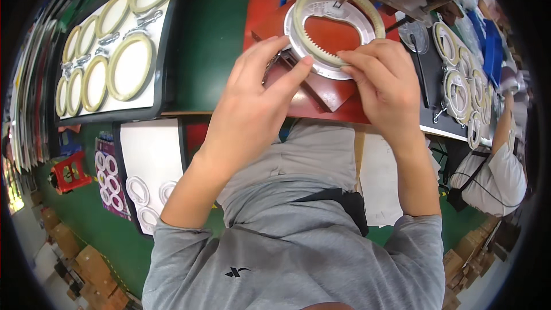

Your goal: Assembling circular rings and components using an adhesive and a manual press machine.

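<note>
Left hand (252, 89) wide against white ring (328, 73), right hand (385, 77) pinching toothed ring (376, 18), shirt logo (236, 272)

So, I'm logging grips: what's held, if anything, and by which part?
Right hand pinches the cream toothed plastic ring at its near right edge. Left hand touches the white plastic ring at its near left rim; grip unclear.

The grey shirt (310, 258) has a small black mark (236, 272) on its front. No words or numbers can be read.
</note>
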`<state>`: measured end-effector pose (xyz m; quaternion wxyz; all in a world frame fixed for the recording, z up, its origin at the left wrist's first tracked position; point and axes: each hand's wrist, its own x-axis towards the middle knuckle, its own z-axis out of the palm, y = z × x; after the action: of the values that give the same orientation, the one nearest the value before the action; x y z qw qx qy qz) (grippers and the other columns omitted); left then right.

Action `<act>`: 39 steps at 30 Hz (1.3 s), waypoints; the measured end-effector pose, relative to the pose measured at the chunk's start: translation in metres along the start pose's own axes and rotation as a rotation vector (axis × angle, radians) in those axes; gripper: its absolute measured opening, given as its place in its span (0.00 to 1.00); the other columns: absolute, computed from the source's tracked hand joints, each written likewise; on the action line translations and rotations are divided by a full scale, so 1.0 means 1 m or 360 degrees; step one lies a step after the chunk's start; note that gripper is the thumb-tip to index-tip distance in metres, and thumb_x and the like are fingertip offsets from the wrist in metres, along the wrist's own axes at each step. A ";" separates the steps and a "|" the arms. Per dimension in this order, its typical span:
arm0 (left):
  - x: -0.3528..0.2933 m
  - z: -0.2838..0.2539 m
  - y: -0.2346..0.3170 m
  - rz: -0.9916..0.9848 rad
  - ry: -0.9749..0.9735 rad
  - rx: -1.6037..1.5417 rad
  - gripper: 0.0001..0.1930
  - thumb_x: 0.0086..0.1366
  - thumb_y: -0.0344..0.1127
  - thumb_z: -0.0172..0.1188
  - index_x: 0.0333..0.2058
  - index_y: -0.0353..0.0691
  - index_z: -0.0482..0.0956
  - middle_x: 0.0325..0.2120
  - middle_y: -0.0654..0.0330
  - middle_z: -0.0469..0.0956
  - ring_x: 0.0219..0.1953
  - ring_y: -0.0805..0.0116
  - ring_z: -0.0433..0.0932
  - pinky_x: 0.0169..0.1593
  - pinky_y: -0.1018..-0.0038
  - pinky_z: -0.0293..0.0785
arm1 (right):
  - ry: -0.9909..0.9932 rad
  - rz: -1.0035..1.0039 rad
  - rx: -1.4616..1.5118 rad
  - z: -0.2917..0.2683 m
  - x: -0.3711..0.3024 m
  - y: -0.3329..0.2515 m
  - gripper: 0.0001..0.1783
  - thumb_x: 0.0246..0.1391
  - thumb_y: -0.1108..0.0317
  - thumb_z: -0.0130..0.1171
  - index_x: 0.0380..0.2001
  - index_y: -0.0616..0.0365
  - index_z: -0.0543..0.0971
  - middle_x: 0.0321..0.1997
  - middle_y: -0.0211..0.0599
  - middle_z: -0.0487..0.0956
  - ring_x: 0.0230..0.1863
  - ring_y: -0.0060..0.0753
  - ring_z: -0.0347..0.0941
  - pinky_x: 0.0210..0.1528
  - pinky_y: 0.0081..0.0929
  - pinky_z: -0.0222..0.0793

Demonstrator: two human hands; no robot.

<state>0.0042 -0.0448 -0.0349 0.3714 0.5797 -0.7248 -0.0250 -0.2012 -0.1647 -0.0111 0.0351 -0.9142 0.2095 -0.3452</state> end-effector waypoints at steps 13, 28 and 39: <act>0.007 -0.001 0.002 -0.0074 0.0159 -0.0131 0.16 0.59 0.23 0.65 0.48 0.32 0.80 0.49 0.48 0.79 0.54 0.46 0.77 0.57 0.60 0.74 | 0.0048 0.0217 0.0008 0.008 0.000 -0.026 0.11 0.44 0.75 0.70 0.35 0.57 0.85 0.32 0.29 0.79 0.38 0.35 0.75 0.39 0.32 0.70; 0.050 0.036 -0.009 -0.0445 0.0623 -0.0507 0.10 0.59 0.26 0.64 0.40 0.36 0.85 0.40 0.51 0.84 0.36 0.59 0.81 0.42 0.69 0.79 | -0.0079 0.0145 -0.0123 0.003 0.002 -0.026 0.11 0.46 0.73 0.68 0.36 0.56 0.86 0.33 0.28 0.78 0.39 0.34 0.74 0.39 0.32 0.66; 0.052 0.035 -0.015 -0.0354 0.0572 -0.0326 0.09 0.61 0.24 0.64 0.40 0.37 0.86 0.42 0.56 0.86 0.36 0.72 0.85 0.41 0.78 0.82 | 0.0105 0.0265 -0.0246 0.019 0.012 0.009 0.23 0.60 0.65 0.64 0.55 0.66 0.77 0.56 0.51 0.78 0.57 0.54 0.74 0.60 0.42 0.68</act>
<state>-0.0060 -0.1082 -0.0401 0.5464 0.6104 -0.5724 -0.0357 -0.1843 -0.1797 -0.0196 -0.0138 -0.8817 0.3118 -0.3539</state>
